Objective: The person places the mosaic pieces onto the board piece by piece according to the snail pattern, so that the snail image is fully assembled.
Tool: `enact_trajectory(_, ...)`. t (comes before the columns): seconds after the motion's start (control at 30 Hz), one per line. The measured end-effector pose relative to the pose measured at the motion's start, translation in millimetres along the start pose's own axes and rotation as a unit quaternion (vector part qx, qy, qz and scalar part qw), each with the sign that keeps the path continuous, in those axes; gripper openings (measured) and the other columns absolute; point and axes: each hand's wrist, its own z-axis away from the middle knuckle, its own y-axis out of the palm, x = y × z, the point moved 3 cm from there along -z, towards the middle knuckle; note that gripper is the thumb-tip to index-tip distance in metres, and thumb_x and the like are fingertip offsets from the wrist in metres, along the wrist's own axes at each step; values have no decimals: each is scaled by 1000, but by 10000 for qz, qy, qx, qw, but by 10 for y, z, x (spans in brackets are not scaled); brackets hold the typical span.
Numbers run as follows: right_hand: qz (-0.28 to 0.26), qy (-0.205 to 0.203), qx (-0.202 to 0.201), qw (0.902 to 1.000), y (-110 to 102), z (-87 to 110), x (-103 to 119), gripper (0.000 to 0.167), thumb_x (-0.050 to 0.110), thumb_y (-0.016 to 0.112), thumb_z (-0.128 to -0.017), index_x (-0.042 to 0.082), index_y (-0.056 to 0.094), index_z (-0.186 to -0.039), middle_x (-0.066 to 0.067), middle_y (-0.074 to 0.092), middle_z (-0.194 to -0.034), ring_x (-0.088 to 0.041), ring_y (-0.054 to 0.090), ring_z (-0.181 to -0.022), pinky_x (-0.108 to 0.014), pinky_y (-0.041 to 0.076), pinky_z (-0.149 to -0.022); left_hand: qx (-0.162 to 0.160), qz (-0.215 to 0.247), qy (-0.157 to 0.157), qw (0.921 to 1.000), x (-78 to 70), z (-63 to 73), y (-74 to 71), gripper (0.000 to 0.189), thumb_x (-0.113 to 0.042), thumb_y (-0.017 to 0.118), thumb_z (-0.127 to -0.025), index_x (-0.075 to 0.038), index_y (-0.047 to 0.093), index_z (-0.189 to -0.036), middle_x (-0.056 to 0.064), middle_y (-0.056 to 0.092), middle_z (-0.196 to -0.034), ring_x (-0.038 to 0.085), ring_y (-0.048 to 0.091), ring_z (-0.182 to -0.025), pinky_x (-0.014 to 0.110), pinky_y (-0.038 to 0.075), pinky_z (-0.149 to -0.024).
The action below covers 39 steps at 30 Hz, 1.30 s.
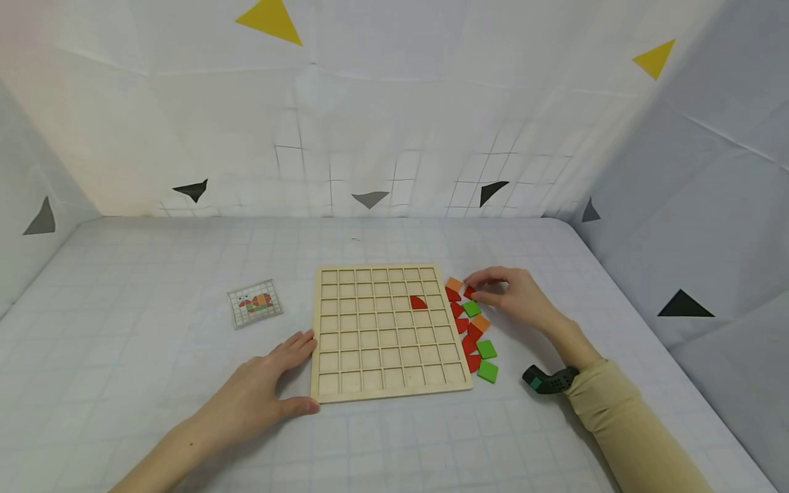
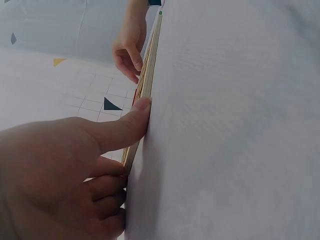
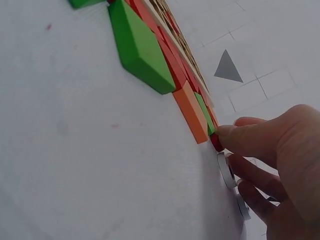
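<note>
A pale wooden grid board lies flat on the table, a red quarter-round piece in one of its upper right cells. My left hand rests against the board's left edge, fingertips at the side and thumb at the near corner; in the left wrist view the thumb presses on the rim. Past the board's right edge, my right hand pinches a small red piece between thumb and fingers, close to the table. The right wrist view shows this red piece partly hidden by the thumb.
Along the board's right side lie several red, orange and green pieces, among them a green square and an orange one. A small pattern card with a gridded picture lies left of the board. White sheeted walls enclose the table.
</note>
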Motion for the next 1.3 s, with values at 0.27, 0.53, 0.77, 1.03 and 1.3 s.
enact_trajectory(0.27, -68, -122, -38, 9999, 6, 0, -7, 20, 11, 77, -87, 16, 76, -106, 0, 73, -104, -18, 62, -98, -44, 48, -94, 29, 32, -14, 10000, 4, -3, 0, 90, -49, 81, -78, -12, 44, -152, 0, 36, -160, 31, 33, -148, 62, 36, -111)
enact_trajectory(0.53, 13, -273, 172, 9995, -9, -8, -31, 26, 3, 73, -88, 16, 74, -110, 0, 71, -112, -19, 62, -108, -45, 49, -99, -164, 98, -27, 9998, 27, 53, 60, 85, -48, 78, -81, -15, 45, -152, 2, 38, -160, 30, 36, -147, 61, 37, -110)
enact_trajectory(0.77, -11, -529, 148, 9985, -11, -1, -36, 23, 10, 77, -88, 14, 73, -110, 0, 71, -111, -18, 62, -104, -40, 49, -97, -344, 216, -65, 9992, 11, 63, 79, 83, -42, 81, -80, -15, 47, -150, 4, 40, -158, 30, 37, -146, 61, 37, -111)
enact_trajectory(1.03, 269, -698, -161, 9971, 5, -6, 11, 24, 12, 80, -85, 14, 74, -108, 1, 71, -105, -15, 62, -95, -28, 49, -89, -357, 347, -223, 9985, 4, 52, 85, 83, -39, 82, -79, -15, 47, -150, 6, 40, -158, 36, 37, -145, 64, 34, -111)
enact_trajectory(1.3, 333, -632, -297, 9970, 26, -5, 10, 27, 14, 80, -85, 13, 73, -111, 1, 71, -105, -16, 60, -95, -30, 49, -85, -350, 351, -242, 9985, 10, 51, 83, 84, -39, 82, -79, -16, 46, -151, 5, 40, -158, 40, 37, -144, 64, 33, -112)
